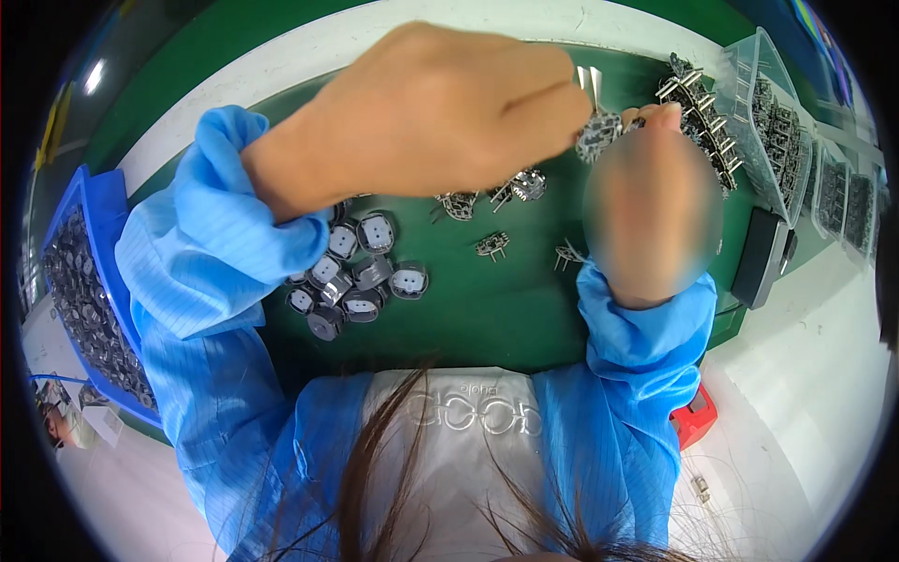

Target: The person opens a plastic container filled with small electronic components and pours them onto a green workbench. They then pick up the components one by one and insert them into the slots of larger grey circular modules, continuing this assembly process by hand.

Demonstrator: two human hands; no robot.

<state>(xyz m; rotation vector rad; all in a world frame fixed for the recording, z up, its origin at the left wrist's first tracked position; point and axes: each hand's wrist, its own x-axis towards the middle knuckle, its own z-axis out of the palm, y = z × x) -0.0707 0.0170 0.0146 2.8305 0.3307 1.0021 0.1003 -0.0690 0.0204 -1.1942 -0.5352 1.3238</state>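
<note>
Seen from above, two hands in blue sleeves meet over the far right part of a green mat [506, 318], close to its far edge. The left hand [421, 112] pinches metal tweezers [590, 82] that point right and touch a small grey round part [599, 136], which the right hand [653, 215], partly blurred, holds at its fingertips directly beside them. A cluster of round grey caps [361, 272] lies on the mat nearer the left edge, under the left wrist, well apart from the held part.

My hands meet over the green counter [524, 309].
Both pinch a small metal part [599, 134] at one o'clock; grey caps [361, 272] lie at eight.
</note>
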